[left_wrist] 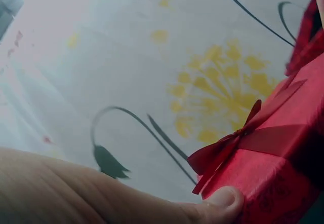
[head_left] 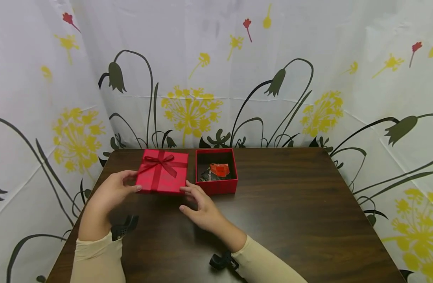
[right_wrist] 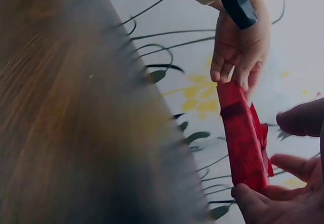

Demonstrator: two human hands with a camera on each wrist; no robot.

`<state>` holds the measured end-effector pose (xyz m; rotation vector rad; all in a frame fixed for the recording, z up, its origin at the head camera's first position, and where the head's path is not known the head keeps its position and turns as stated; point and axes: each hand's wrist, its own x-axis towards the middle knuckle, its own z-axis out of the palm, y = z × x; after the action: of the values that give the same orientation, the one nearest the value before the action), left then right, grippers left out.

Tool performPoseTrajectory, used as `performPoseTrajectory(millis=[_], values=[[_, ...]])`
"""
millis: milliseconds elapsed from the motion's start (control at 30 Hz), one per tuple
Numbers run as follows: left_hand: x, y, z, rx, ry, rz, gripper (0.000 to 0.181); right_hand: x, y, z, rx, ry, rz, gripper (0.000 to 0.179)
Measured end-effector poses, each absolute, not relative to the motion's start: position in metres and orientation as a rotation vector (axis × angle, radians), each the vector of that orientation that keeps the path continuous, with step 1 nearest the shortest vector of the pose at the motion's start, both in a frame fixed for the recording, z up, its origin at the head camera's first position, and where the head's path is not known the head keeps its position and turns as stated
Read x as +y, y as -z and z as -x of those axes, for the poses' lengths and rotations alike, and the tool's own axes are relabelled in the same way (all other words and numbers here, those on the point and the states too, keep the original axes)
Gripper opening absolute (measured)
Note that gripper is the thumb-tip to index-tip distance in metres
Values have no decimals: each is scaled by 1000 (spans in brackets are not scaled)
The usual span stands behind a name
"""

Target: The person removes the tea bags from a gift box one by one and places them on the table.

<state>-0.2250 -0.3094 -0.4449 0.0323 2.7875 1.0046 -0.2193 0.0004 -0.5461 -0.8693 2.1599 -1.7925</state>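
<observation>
A red gift box lid (head_left: 163,173) with a dark red ribbon bow is raised off the table at the left. My left hand (head_left: 113,190) pinches its left edge, the thumb lying along the near corner in the left wrist view. My right hand (head_left: 202,208) is at the lid's near right corner. Its fingertips touch the edge there, while the thumb stands apart from the lid, as the right wrist view (right_wrist: 276,193) also has it. Just right of the lid stands the open red box (head_left: 216,186), holding an orange-and-black packet (head_left: 220,169).
The dark brown wooden table (head_left: 290,204) reaches back to a white curtain (head_left: 216,70) printed with flowers. Each forearm wears a long sleeve with a black wrist device (head_left: 221,261) strapped at the cuff.
</observation>
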Motion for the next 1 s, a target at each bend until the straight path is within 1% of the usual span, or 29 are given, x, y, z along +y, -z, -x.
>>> performPoseTrajectory(millis=[100,200,367,433,533,667,1000], values=[[-314,461,235,2741,-1010,-24,63,-1,557,222,2083,1783,854,57],[-317,474,243,2686,-1018,-14,68,-2,570,224,1972,1797,837,58],[-314,491,252,2543,-1049,11,91,-5,593,229,1892,1785,835,59],[-311,496,255,2493,-1025,1,96,-6,598,232,1907,1766,836,59],[-303,503,259,2507,-924,-31,96,-6,600,235,1935,1739,831,60],[-294,507,263,2583,-796,1,93,-5,599,237,1950,1749,814,58],[-290,506,262,2606,-733,30,90,-5,601,236,1947,1744,788,56]])
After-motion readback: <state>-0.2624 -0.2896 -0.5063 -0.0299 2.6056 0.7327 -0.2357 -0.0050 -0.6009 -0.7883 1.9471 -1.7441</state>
